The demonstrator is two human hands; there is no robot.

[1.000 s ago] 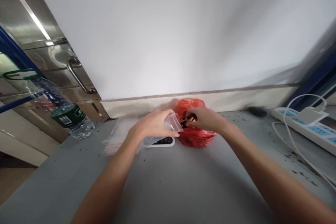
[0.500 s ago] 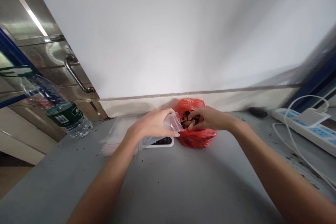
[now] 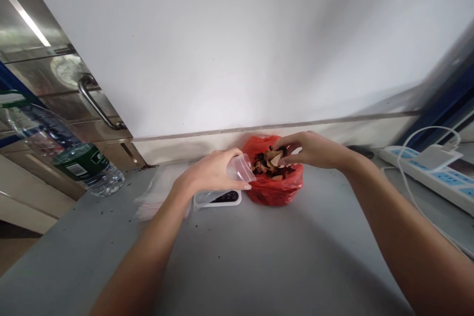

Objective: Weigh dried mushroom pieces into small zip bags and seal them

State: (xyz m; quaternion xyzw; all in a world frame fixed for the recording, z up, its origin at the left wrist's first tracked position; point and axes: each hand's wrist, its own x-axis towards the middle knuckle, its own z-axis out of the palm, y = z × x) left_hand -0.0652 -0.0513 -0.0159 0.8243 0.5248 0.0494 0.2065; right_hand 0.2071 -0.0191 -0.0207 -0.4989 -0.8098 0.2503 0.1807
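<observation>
My left hand (image 3: 218,172) is closed round a clear plastic zip bag (image 3: 242,168), its mouth turned toward a red plastic bag (image 3: 276,195). That red bag stands open and is filled with brown and pale dried slices (image 3: 272,170). At its top, my right hand (image 3: 305,150) pinches some of these slices between thumb and fingers; the exact amount is hidden. Under the clear bag and my left hand, a white digital scale (image 3: 237,202) shows its front edge and black button panel. Flat to the left lies a stack of clear zip bags (image 3: 161,190), partly behind my left forearm.
A large water bottle (image 3: 79,160) with a green label stands at the left. On the right are a white power strip (image 3: 440,177) with a charger and cable, and a dark object (image 3: 361,150) by the wall. Dark crumbs dot the grey table (image 3: 237,266).
My right hand has risen from deep among the slices to the top of the red bag, bringing slices up. My left hand keeps its hold on the clear bag. The view has shifted slightly.
</observation>
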